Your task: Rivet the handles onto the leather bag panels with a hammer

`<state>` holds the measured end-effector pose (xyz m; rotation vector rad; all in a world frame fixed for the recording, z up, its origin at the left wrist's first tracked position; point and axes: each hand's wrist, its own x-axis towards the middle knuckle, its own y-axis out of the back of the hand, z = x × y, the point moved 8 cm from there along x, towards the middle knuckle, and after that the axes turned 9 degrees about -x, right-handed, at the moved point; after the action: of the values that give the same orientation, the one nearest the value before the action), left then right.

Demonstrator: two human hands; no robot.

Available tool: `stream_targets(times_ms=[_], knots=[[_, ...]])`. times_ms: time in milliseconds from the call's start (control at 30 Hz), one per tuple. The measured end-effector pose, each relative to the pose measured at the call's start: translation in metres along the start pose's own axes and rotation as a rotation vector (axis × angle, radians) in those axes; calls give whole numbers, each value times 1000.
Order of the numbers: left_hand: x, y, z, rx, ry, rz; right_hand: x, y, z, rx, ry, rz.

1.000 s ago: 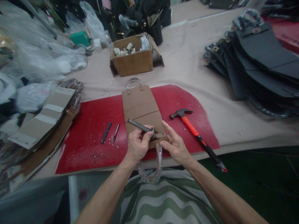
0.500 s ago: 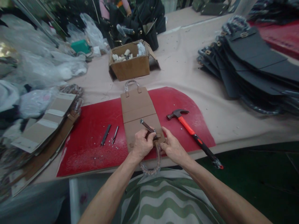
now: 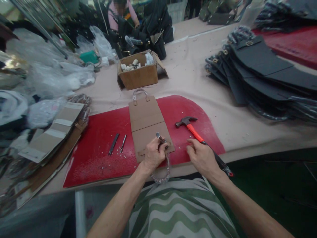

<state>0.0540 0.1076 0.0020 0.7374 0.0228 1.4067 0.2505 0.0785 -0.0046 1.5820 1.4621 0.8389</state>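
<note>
A brown bag panel [image 3: 148, 114] lies lengthwise in front of me on a red board [image 3: 96, 132]. It has a plastic-wrapped handle at each end. My left hand [image 3: 154, 153] is closed round a metal punch [image 3: 159, 137], which leans over the panel's near end beside the near handle [image 3: 160, 180]. The punch's lower tip is partly hidden by my fingers. To the right, my right hand [image 3: 201, 155] is off the panel, thumb and forefinger apart, over the grip of a claw hammer [image 3: 194, 130]. The hand covers part of that grip.
Two slim metal tools [image 3: 114, 143] lie on the board's left among tiny pale bits. Brown panels [image 3: 54, 132] are stacked at left, dark panels [image 3: 260, 69] at right. A cardboard box [image 3: 138, 77] stands behind. Beyond it, a person in pink [image 3: 113, 19] sits near black bags.
My right hand has left the panel's edge and moved right to the hammer's grip. My left hand keeps the punch, which now stands more upright. The view has shifted slightly.
</note>
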Motion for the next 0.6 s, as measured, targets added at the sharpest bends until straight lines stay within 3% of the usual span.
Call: stream_targets(times_ms=[100, 167, 300, 400, 467, 600], knots=[[1, 0, 0, -8, -5, -14, 4, 24, 19, -182, 0, 178], [1, 0, 0, -6, -2, -22, 6, 33, 26, -293, 20, 229], [1, -2, 1, -7, -13, -29, 14, 28, 41, -413, 4, 103], [0, -4, 3, -22, -41, -34, 20, 19, 42, -358, 6, -18], [-1, -5, 3, -32, -50, -42, 23, 14, 43, -138, -49, -119], [-1, -8, 1, -50, -47, -66, 16, -15, 35, 746, -359, -542]])
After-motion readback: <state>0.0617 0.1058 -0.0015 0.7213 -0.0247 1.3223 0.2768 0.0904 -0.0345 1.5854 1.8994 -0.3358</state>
